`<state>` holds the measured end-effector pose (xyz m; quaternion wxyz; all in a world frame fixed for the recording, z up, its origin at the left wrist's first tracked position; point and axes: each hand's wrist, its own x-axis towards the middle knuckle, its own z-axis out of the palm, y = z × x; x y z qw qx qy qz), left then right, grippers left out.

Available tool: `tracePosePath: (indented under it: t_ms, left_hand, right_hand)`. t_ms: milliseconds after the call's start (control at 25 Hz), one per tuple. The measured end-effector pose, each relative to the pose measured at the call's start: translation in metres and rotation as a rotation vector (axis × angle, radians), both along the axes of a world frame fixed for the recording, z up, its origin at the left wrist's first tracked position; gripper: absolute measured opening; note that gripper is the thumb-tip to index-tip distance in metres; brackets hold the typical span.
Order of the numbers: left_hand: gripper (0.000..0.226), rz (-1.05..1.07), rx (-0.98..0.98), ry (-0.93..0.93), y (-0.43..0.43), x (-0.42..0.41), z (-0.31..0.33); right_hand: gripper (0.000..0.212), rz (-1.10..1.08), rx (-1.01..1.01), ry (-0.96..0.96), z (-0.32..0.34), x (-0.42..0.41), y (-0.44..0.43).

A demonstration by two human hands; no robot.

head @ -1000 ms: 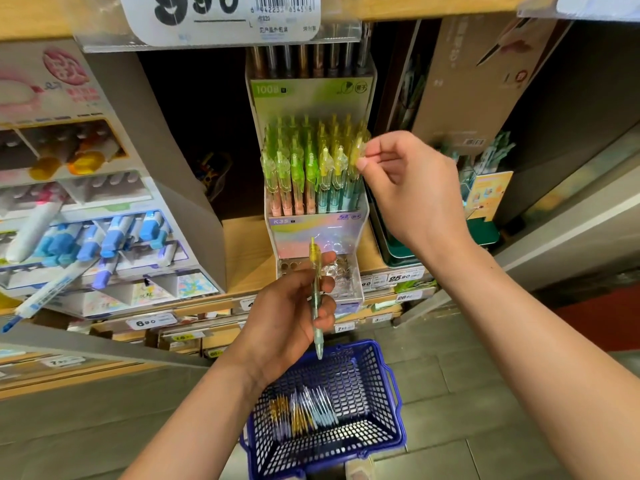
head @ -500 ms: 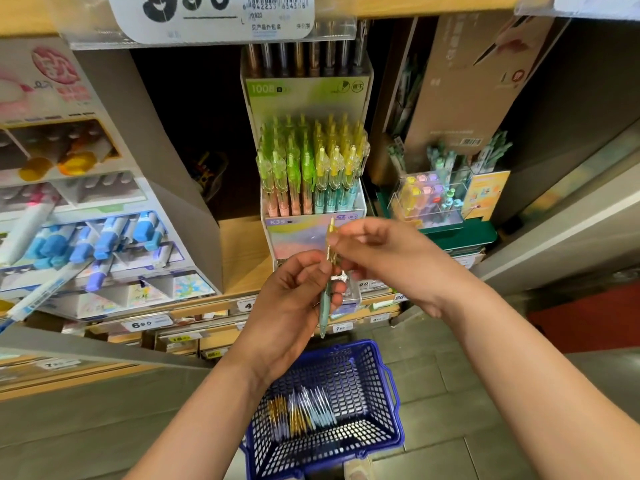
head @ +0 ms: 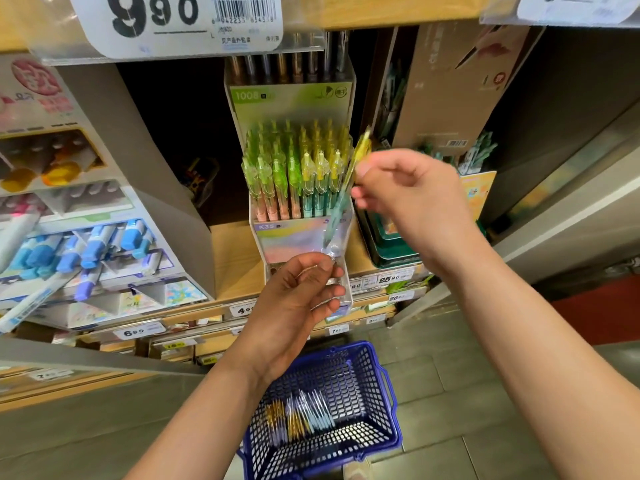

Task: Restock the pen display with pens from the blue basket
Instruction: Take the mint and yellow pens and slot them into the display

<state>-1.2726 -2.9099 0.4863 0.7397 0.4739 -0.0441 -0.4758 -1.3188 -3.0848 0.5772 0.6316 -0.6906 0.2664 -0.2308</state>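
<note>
The pen display (head: 298, 236) stands on the wooden shelf, packed with upright green- and yellow-capped pens (head: 294, 168). My right hand (head: 415, 195) pinches a yellow-topped, teal-bodied pen (head: 345, 190), tilted, at the display's right edge with its tip pointing down toward the front panel. Just in front of the display's clear lower tray, my left hand (head: 298, 299) hangs with loosely curled fingers and nothing visibly held. The blue basket (head: 389, 393) sits on the floor below, with several gold and pale blue pens (head: 301, 415) inside.
A marker display (head: 86, 244) fills the shelf at left. A brown carton (head: 457, 91) and a green box (head: 391, 249) stand right of the pen display. An upper shelf with a large price tag (head: 173, 19) overhangs. Grey floor tiles surround the basket.
The pen has passed from my left hand to my right, which has lifted it up to the display's right side. My left hand has let go and stays low.
</note>
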Motion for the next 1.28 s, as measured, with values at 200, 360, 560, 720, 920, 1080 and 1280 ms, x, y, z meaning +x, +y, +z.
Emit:
tracePosePath:
  t_ms: [200, 360, 560, 720, 920, 1080, 1280]
  left_hand:
    - [0.014, 0.009, 0.04, 0.034, 0.002, 0.0, -0.003]
    - [0.023, -0.009, 0.066, 0.085, 0.001, 0.001, -0.006]
    - [0.032, -0.019, 0.059, 0.105, 0.002, 0.002, -0.009]
    - [0.025, -0.031, 0.059, 0.113, 0.003, 0.0, -0.011]
    - [0.028, -0.035, 0.062, 0.11, 0.001, 0.0, -0.01]
    - [0.033, -0.032, 0.058, 0.111, -0.001, -0.002, -0.007]
    - [0.032, 0.031, 0.059, 0.064, -0.001, -0.007, -0.003]
  right_hand:
    - [0.007, -0.129, -0.313, -0.038, 0.015, 0.009, -0.011]
    - [0.005, -0.087, -0.451, 0.036, 0.005, 0.014, -0.013]
    - [0.003, -0.049, -0.569, 0.118, -0.018, 0.016, -0.015]
    - [0.007, -0.015, -0.603, 0.201, -0.032, 0.014, -0.018]
    - [0.009, 0.031, -0.581, 0.26, -0.037, 0.014, -0.022]
    - [0.016, 0.031, -0.391, 0.285, -0.033, 0.006, -0.018]
    - [0.018, 0.107, -0.057, 0.098, -0.031, -0.019, 0.007]
